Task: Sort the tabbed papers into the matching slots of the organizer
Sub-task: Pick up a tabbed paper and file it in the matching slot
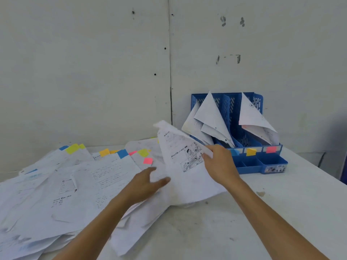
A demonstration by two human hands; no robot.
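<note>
So the right hand (219, 166) is pinching the thin white sheet with comic panels (184, 166) by one edge. It's lifted off the messy pile of tabbed white papers (84, 184) on the white bench (262, 212), near the blue plastic slotted organizer (230, 109). The left hand (148, 182) rests on the pile, fingers relaxed. That paper's light and floppy and creases easily, so I'd support a second edge. Can't see its tab colour.

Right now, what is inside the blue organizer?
The organizer holds white sheets in its left slot and more sheets in its right slot. The middle slot seems without paper. The sheets cover the slot floors and their colour tabs, so the match cannot be checked.
</note>
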